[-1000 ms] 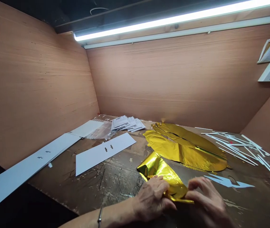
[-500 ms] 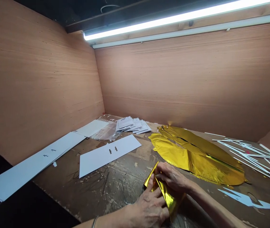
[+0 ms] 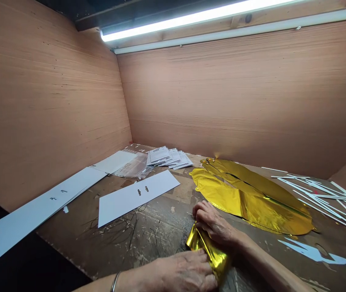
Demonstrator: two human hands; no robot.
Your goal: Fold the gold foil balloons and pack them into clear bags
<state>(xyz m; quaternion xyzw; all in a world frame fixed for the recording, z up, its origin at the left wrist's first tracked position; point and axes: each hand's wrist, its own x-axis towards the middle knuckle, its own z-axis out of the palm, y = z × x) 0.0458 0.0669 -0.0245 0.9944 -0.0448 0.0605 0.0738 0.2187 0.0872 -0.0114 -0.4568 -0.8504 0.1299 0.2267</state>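
A folded gold foil balloon point(image 3: 214, 251) lies on the worn brown tabletop at the front, bent into a narrow, shiny strip. My left hand point(image 3: 185, 269), with a metal bangle at the wrist, presses across its lower part. The tips of those fingers are hidden by the hand and the foil. My right hand point(image 3: 211, 221) has its fingers curled in at the far end of the foil, gripping there. Just beyond the right hand, several flat gold foil balloons point(image 3: 252, 198) with small tabs lie overlapped.
White card strips point(image 3: 139, 194) with punched slots lie left of centre, and longer ones point(image 3: 45, 211) run along the left wall. Printed cards point(image 3: 168, 157) and clear plastic bags point(image 3: 136, 166) are at the back. Thin white sticks point(image 3: 322, 196) and a cut white scrap point(image 3: 316, 253) lie right.
My right hand has closed into a curl at the foil's far end. My left hand has slid a little nearer and flattened over the foil. The view has shifted slightly.
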